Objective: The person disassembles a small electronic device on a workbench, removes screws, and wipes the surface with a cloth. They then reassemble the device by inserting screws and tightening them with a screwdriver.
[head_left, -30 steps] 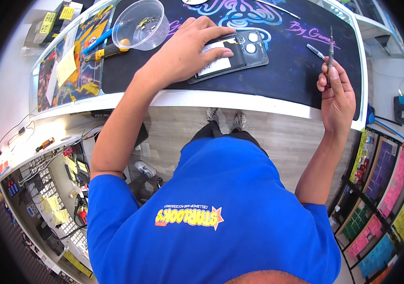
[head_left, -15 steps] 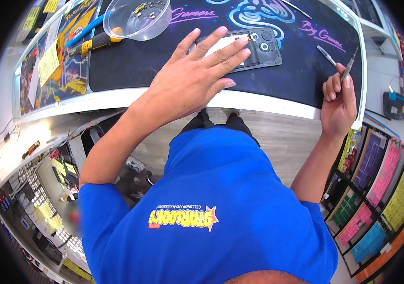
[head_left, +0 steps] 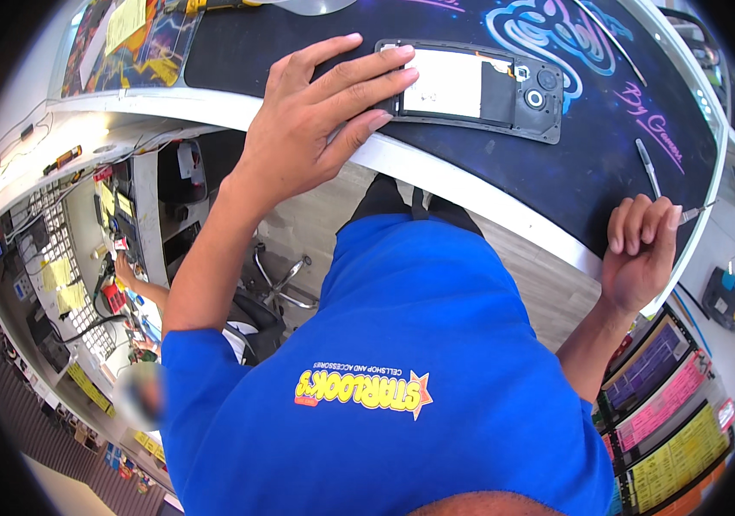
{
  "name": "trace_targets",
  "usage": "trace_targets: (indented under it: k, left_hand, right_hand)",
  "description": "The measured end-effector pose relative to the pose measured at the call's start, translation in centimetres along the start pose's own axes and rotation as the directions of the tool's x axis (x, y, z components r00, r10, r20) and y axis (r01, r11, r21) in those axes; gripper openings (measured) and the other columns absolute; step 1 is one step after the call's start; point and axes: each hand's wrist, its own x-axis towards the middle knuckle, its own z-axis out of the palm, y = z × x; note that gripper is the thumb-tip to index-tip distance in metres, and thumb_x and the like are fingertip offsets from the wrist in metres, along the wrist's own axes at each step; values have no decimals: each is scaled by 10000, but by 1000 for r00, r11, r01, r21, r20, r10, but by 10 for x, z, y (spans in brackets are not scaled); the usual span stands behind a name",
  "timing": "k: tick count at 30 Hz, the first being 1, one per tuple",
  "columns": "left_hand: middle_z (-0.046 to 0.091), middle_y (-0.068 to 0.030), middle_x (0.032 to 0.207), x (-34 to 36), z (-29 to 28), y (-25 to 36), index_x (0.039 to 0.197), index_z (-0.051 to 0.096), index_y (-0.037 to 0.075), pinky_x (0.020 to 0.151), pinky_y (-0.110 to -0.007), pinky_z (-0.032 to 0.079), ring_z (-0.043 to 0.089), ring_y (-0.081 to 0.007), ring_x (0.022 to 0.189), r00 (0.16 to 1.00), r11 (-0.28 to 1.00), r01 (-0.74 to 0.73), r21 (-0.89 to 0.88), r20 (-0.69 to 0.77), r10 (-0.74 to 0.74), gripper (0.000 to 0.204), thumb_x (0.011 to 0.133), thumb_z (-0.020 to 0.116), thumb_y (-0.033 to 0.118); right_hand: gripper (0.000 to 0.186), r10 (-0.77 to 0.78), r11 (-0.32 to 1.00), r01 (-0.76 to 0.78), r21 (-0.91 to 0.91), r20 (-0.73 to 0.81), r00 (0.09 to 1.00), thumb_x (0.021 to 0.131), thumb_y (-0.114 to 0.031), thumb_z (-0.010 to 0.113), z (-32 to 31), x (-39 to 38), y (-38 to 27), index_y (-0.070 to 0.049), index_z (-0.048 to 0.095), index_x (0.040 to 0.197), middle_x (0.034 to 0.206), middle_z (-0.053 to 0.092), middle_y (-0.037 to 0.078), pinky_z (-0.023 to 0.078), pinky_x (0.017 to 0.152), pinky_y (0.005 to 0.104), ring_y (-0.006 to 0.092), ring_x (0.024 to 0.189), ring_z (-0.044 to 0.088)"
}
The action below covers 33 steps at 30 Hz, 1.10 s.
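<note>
Left hand [head_left: 303,125] on opened phone's [head_left: 445,84] 9 o'clock end.
Fingers apart; right hand [head_left: 641,251], fingers clamped on slim tool [head_left: 696,212].

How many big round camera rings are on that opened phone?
2 on the opened phone: a dark camera ring by its far edge, and a pale-rimmed camera ring just below. The left hand hides some of the other end.
</note>
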Motion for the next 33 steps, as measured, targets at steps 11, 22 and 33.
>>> trace_targets:
  k: [11, 22, 33]
  left_hand:
    - [587, 83, 1573, 2, 0, -6, 1461, 676, 309, 1189, -433, 352, 461, -255, 1469, 1000, 1000, 5, 31, 5, -5, 500, 967, 747, 338]
    - [475, -9, 1670, 3, 4, 38, 1580, 526, 133, 1290, -476, 236, 390, -224, 1567, 993, 999, 49, 10, 111, -50, 610, 1008, 688, 266]
    - [390, -111, 1712, 19, 27, 68, 1614, 436, 57, 1292, -524, 249, 341, -264, 1593, 998, 995, 55, -78, 44, -52, 693, 1069, 575, 462]
  right_hand:
    - [340, 9, 861, -17, -508, -19, 1000, 1154, -300, 537, 7, 14, 6, -32, 731, 1075, 686, 506, -48, 258, 527, 198, 15, 594, 396]
    - [289, -10, 599, 396, -696, 489, 872, 991, -1, 653, 94, 27, -9, -50, 751, 1258, 997, 744, 98, 520, 830, 353, 223, 807, 665]
    - [275, -6, 729, 51, -682, 68, 998, 1130, -244, 594, 61, 63, -12, -74, 764, 1263, 735, 456, -96, 271, 567, 215, 8, 649, 371]
